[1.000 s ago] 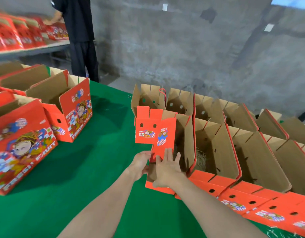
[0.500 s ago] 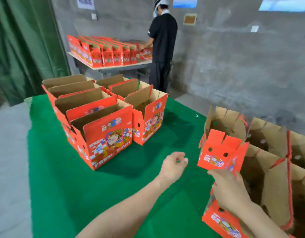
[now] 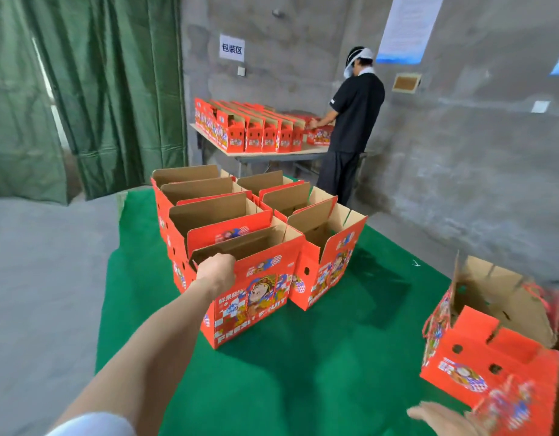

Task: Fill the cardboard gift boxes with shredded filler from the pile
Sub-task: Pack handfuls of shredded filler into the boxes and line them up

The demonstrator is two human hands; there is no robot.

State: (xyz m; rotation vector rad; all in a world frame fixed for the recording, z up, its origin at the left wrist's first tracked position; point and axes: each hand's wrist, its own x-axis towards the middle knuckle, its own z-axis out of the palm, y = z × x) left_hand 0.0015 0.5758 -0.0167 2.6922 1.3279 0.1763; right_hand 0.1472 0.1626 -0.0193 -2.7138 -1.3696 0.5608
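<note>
Looking across a green table cover point(image 3: 303, 372) toward a green curtain point(image 3: 99, 89), a white wall sign point(image 3: 231, 48) and a person in black point(image 3: 350, 127) working at a far table point(image 3: 272, 154) lined with red boxes point(image 3: 256, 130). Reaching the left hand point(image 3: 217, 272) to the near rim of the nearest gift box point(image 3: 256, 297), fronting a cluster of open boxes point(image 3: 209, 196); knuckles hiding the curled fingers, grip impossible to tell. Showing only brown cardboard walls inside, bottoms hidden. Hovering the blurred right hand point(image 3: 435, 416) just beside another open gift box point(image 3: 492, 366) at lower right, finger position impossible to tell.
</note>
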